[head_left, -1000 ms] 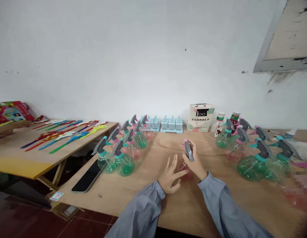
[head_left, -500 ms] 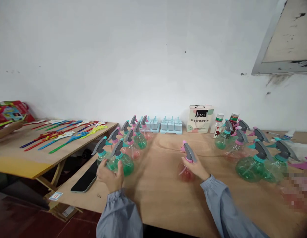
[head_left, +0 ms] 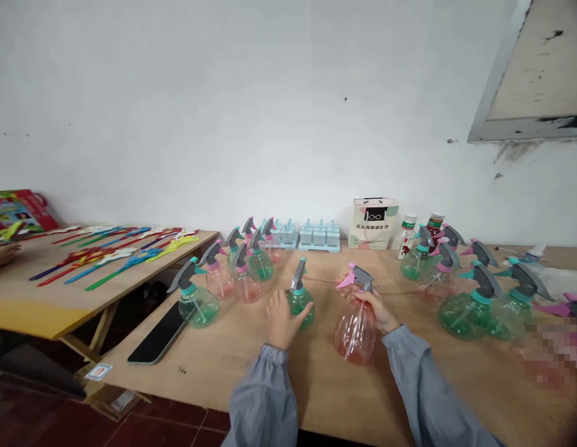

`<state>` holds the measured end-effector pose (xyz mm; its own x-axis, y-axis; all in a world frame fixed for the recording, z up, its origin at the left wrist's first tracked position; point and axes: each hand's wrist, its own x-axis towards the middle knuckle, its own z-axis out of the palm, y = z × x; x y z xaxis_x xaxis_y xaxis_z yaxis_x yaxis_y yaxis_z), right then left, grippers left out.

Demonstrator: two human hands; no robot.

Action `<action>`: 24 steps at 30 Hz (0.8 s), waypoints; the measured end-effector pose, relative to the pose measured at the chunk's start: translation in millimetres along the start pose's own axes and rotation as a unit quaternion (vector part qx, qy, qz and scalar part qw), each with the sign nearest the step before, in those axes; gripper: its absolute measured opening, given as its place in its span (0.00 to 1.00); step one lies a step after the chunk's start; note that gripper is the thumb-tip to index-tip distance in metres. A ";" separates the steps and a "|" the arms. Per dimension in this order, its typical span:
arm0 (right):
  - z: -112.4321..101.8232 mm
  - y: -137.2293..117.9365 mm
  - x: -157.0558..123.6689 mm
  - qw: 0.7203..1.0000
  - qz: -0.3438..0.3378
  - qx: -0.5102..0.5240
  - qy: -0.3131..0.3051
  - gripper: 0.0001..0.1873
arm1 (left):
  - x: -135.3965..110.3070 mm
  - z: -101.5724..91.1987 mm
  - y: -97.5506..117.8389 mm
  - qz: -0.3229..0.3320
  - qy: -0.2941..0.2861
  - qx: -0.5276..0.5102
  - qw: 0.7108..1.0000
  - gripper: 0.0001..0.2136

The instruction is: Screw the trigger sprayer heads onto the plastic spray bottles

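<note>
Apparently positioning: right hand [head_left: 379, 310] grasps pink spray bottle [head_left: 354, 334]; left hand [head_left: 281, 324] at green spray bottle [head_left: 300, 300], ten o'clock, grip unclear; next needs steadiness.

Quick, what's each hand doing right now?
Left hand: partly open at a green spray bottle; grip can't be told.
Right hand: closed around the neck of a pink spray bottle.

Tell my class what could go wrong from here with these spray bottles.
The round, clear pink plastic spray bottle, held near its neck in the right grip, might slip or swing. It could also bump the round, clear green plastic spray bottle at the left grip. The flat, black-screened phone lies close to another green bottle, which might topple onto it.
</note>
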<state>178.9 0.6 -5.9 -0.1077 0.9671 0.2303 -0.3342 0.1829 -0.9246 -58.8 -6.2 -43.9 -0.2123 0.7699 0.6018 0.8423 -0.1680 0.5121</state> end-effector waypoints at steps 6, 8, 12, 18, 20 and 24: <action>-1.9 6.1 -0.3 0.998 -0.008 -0.009 -0.059 0.18 | 22.3 28.6 31.2 0.004 -0.102 -0.105 0.989 0.27; -1.5 7.9 -0.3 0.999 -0.009 -0.023 -0.043 0.16 | 20.6 34.0 29.7 -0.009 -0.111 -0.127 0.986 0.29; 2.7 10.2 -2.0 1.000 -0.001 -0.013 -0.006 0.15 | 14.1 37.8 24.7 -0.016 -0.122 -0.139 0.983 0.32; 5.9 13.7 -6.4 1.000 0.027 -0.003 -0.011 0.18 | 12.8 42.9 21.8 -0.012 -0.116 -0.159 0.980 0.32; 6.2 13.3 -7.8 0.999 0.023 -0.015 -0.021 0.19 | 12.5 44.6 21.2 -0.010 -0.112 -0.163 0.980 0.32; 8.4 11.0 -9.8 0.998 -0.015 -0.049 -0.026 0.17 | 11.3 45.0 20.6 -0.015 -0.113 -0.157 0.981 0.33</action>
<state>168.4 -8.4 -15.8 -0.1484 0.9510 0.2714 -0.2445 0.2306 -0.9418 -21.5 26.8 -54.1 -0.0898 0.8886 0.4498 0.6358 -0.2965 0.7126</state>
